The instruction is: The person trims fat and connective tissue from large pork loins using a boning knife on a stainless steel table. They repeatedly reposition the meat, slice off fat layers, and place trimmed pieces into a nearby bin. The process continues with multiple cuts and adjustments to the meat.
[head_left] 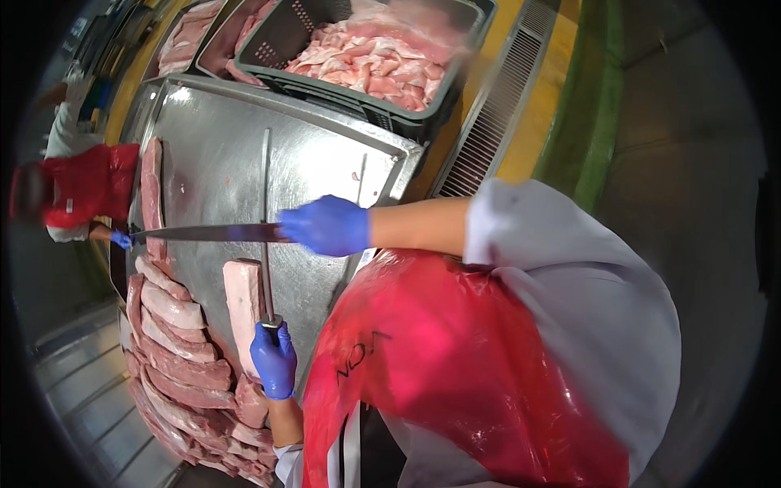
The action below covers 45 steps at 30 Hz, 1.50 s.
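My left hand (274,361), in a blue glove, is closed around the dark handle of a sharpening steel (266,175). The steel's long rod points away across the metal table. My right hand (329,226), also gloved in blue and slightly blurred, grips a long-bladed knife (207,233); its handle is mostly hidden in the fist. The blade reaches left and crosses the rod, though I cannot tell whether they touch. A pale slab of meat (243,313) lies beside the steel near my left hand. Many pink meat strips (183,370) are piled to its left.
The metal table (211,122) has a raised rim. Beyond it stands a dark crate (342,89) of meat trimmings (374,61), with more meat-filled containers alongside. A co-worker in a red apron (89,183) stands at the left edge, a gloved hand (121,240) near the knife tip. A floor grate (496,102) runs at right.
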### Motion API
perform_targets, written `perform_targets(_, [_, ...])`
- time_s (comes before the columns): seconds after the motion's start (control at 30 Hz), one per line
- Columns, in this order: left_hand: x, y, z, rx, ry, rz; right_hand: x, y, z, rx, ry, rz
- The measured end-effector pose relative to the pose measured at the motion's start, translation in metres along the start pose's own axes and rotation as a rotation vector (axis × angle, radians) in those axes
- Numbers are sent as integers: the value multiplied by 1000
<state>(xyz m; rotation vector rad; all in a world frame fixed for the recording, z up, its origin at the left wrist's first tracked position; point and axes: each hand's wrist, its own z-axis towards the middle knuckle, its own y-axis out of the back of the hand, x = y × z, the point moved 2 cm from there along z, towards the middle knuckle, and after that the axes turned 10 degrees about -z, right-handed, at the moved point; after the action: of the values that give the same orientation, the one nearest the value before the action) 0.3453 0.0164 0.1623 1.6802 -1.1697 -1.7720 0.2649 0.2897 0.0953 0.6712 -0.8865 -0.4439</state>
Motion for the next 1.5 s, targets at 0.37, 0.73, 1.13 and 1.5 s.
perform_targets(0.37, [-1, -44, 40, 207, -190, -221, -67, 2, -29, 395, -789, 979])
perform_targets(0.73, [96, -179, 211, -101, 255, -526, -153, 44, -128, 518, -1040, 713])
perform_targets(1.13, [90, -173, 370, -106, 222, -655, -155, 46, -113, 317, -1114, 594])
perform_targets(1.5, [311, 7, 30, -119, 512, 307, -140, 38, -100, 415, -1062, 486])
